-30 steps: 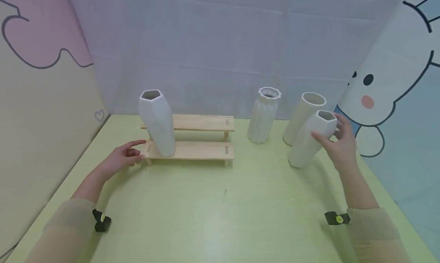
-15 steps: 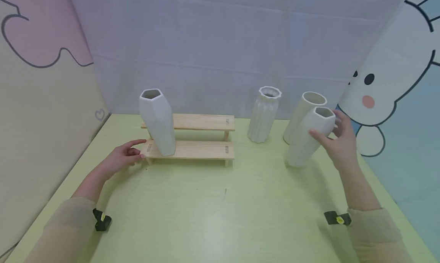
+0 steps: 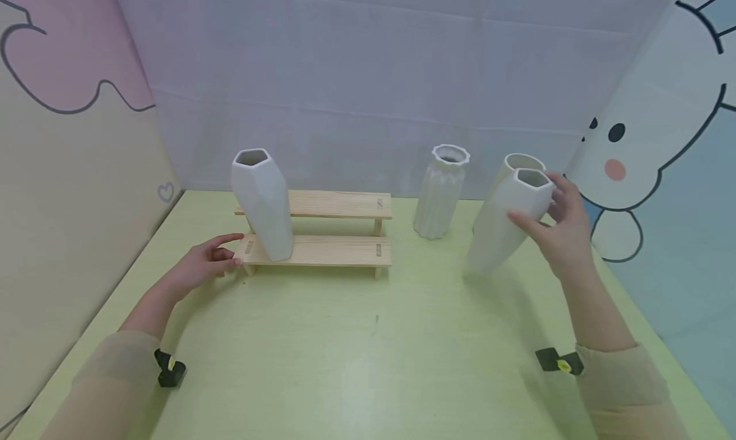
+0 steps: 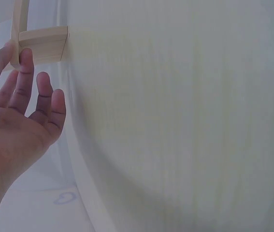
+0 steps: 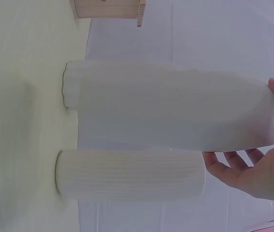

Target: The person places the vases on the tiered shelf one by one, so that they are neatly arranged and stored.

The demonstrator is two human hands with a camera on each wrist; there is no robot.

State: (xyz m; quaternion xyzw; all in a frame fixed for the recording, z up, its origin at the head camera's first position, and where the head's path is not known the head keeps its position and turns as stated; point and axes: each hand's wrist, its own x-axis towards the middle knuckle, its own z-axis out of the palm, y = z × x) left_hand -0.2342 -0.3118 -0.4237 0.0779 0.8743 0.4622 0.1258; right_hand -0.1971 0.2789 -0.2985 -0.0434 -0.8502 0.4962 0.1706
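My right hand [image 3: 560, 229] grips a white faceted vase [image 3: 508, 220] near its rim, thumb on one side and fingers on the other. The vase is tilted in the head view, and its base hangs above the table in the right wrist view [image 5: 175, 111]. At the left, my left hand [image 3: 204, 261] holds the end of the lower board of a two-step wooden stand [image 3: 333, 251] between thumb and index finger; the other fingers are loosely bent [image 4: 25, 106]. A second faceted white vase [image 3: 264, 204] stands on that lower step, at its left end.
A fluted white vase [image 3: 439, 194] stands on the table right of the stand. Behind the held vase is a round white vase [image 3: 523, 162], partly hidden; its ribbed side [image 5: 132, 176] shows in the right wrist view. The upper step [image 3: 339, 205] lies behind the lower. A pale curtain [image 3: 374, 76] hangs at the back.
My right hand has lifted the faceted vase and moved it left and slightly up, covering more of the round vase. The left hand and the stand have stayed put.
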